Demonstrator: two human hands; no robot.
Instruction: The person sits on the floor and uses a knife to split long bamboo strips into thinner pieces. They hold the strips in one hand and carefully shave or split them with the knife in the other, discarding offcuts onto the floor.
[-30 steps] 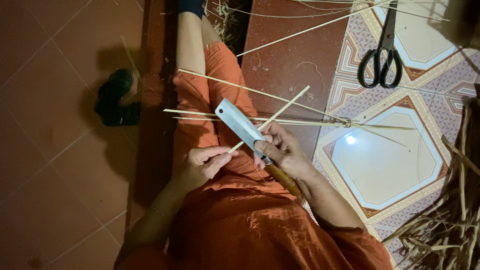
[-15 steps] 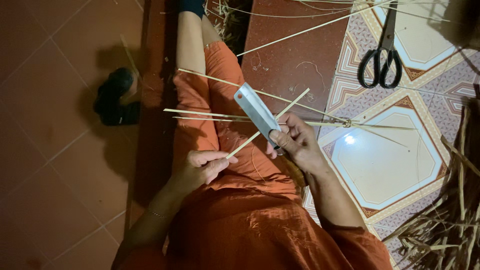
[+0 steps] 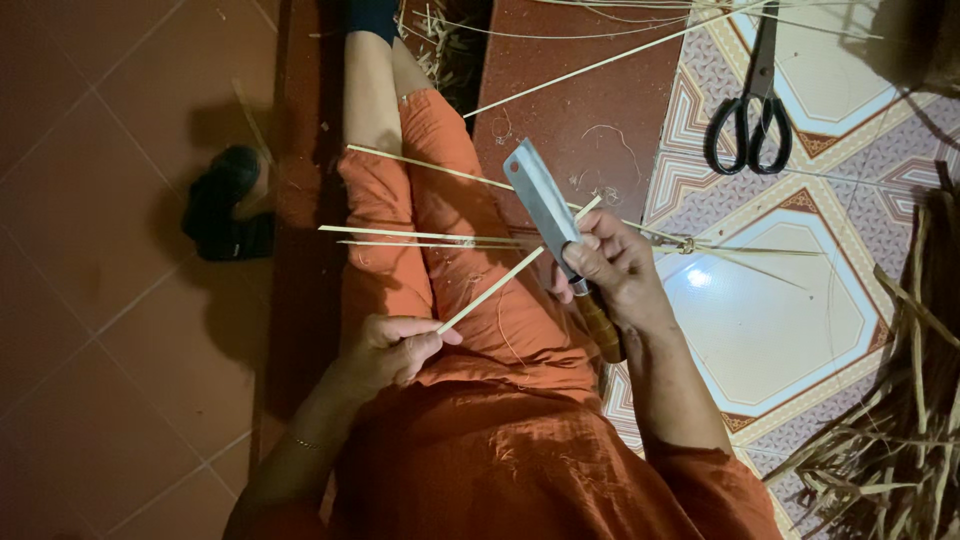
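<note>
Head view: left fingers (image 3: 425, 335) pinch a bamboo strip (image 3: 515, 268), right fingers (image 3: 590, 262) clasp a cleaver (image 3: 543, 195) (scissors (image 3: 750, 100) lie apart).

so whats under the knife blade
The bamboo strip passes under the knife blade, held between left hand and right hand; below lies the orange-clad lap. The crossing itself is covered.

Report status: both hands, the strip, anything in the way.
Left hand pinches near end of bamboo strip. Right hand grips cleaver by wooden handle, blade against the strip. Loose strips lie across the lap; scissors apart on the floor.
</note>
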